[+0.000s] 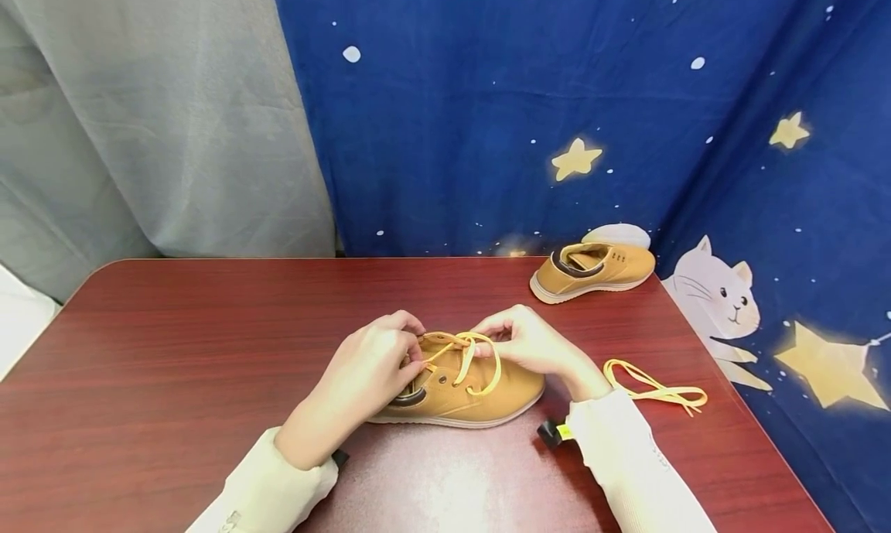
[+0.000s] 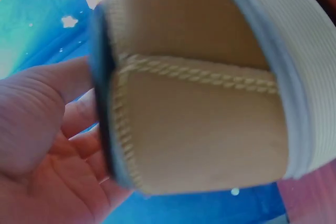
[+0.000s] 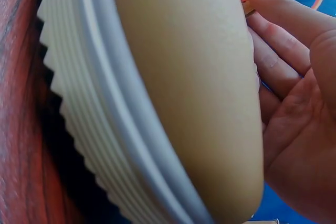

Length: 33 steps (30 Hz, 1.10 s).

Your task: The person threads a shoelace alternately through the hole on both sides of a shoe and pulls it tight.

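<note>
A tan lace-up shoe (image 1: 511,382) stands on the table with its toe to the right. Yellow shoelace (image 1: 497,372) runs through some of its eyelets and loops over the side. My left hand (image 1: 372,363) is at the shoe's opening, thumb and fingers pinching the lace near the top eyelets. From the far side, my right hand (image 1: 532,343) pinches the lace above the tongue area. In the left wrist view, the shoe's stitched heel (image 2: 205,129) hides the fingertips. The shoe's toe (image 3: 194,87) fills much of the right wrist view, where the thumb meets the lace.
A second tan shoe (image 1: 619,268), with no lace in its visible eyelets, stands at the table's back right corner. A loose yellow shoelace (image 1: 661,392) lies folded beside my right forearm. Behind the reddish-brown table (image 1: 209,339) hang grey and blue curtains (image 1: 473,115).
</note>
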Each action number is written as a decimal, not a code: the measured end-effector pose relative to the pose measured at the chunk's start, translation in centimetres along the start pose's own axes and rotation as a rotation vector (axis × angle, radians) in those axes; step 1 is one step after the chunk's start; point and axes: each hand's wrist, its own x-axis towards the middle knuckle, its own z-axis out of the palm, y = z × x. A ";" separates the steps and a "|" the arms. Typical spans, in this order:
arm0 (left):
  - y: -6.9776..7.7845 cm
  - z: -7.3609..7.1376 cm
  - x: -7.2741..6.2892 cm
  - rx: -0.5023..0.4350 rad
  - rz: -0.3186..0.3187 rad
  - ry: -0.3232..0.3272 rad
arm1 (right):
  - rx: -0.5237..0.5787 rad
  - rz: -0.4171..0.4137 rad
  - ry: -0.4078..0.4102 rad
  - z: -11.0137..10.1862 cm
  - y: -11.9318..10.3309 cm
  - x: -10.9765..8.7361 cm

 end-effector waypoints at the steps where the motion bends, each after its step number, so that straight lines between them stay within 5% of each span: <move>1: 0.0 -0.2 -0.2 0.002 0.002 -0.002 | -0.005 0.002 0.002 0.0 0.0 0.0; 6: 0.0 -1.0 -1.3 -0.007 0.030 0.001 | -0.014 0.046 0.024 0.1 0.0 -0.1; 13: -0.3 -1.8 -3.4 0.002 0.114 0.087 | -0.022 0.095 0.053 0.1 -0.2 -0.3; 22: -1.4 -3.2 -5.7 -0.028 0.049 0.079 | -0.049 0.090 0.049 0.0 -0.2 -0.2; 33: -3.1 -4.4 -7.0 0.024 0.080 0.052 | -0.048 0.123 0.055 0.1 -0.6 -0.1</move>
